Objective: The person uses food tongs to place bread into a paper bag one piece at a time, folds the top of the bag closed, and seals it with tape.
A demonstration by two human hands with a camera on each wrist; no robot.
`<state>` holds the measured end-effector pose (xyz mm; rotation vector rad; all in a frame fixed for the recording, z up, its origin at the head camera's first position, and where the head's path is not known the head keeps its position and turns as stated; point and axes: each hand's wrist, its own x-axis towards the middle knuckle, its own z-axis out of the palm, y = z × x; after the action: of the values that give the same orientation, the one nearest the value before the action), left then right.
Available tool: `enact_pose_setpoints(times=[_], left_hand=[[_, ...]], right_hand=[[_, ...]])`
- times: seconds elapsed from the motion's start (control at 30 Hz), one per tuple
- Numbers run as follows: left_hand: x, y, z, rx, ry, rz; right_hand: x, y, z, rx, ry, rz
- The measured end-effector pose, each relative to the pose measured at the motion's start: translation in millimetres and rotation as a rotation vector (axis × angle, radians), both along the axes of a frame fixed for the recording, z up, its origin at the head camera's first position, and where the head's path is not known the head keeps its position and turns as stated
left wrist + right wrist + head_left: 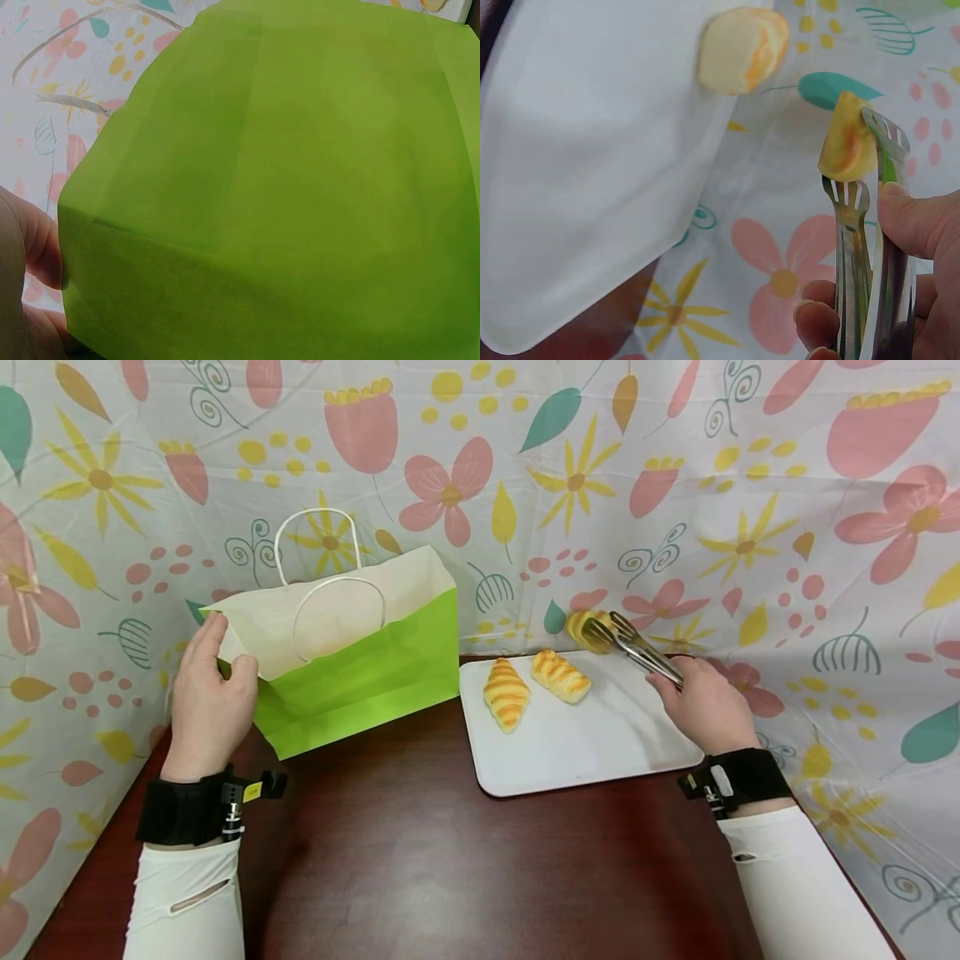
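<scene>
My right hand (pixel 708 706) grips metal tongs (pixel 647 653), and a yellow-brown bread piece (pixel 588 628) is between their tips, above the far edge of the white tray (pixel 592 758). The right wrist view shows that bread (pixel 847 139) pinched by the tongs (pixel 853 247), with the thumb and fingers of the hand (pixel 922 255) round the handles. At the left, my left hand (pixel 213 702) holds the side edge of a green paper bag (pixel 375 668) with a white inside, its mouth open. In the left wrist view the bag (pixel 285 165) hides most of the scene beside the hand (pixel 30 262).
Two bread pieces lie on the tray's left part: a pointed striped one (pixel 507 695) and a shorter one (pixel 560 677). White string handles (pixel 318 512) stand up from the bag. A flowered cloth (pixel 450 460) hangs behind the dark red table (pixel 450 860).
</scene>
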<state>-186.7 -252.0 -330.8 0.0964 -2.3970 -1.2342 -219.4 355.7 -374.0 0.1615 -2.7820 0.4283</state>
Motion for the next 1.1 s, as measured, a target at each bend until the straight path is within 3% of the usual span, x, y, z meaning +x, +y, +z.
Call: enact_pose_setpoints(times=[0.3, 0.8, 1.1], left_hand=[[0.3, -0.4, -0.4, 0.003, 0.011, -0.003], [-0.6, -1.0, -1.7, -0.002, 0.016, 0.003], [-0.1, -0.3, -0.8, -0.006, 0.005, 0.003]], right_hand=[[3.0, -16, 22.3, -0.005, 0.019, 0.002], [1.4, -36, 46.9, -0.008, 0.074, 0.028], [-2.2, -59, 75.9, -0.018, 0.06, 0.071]])
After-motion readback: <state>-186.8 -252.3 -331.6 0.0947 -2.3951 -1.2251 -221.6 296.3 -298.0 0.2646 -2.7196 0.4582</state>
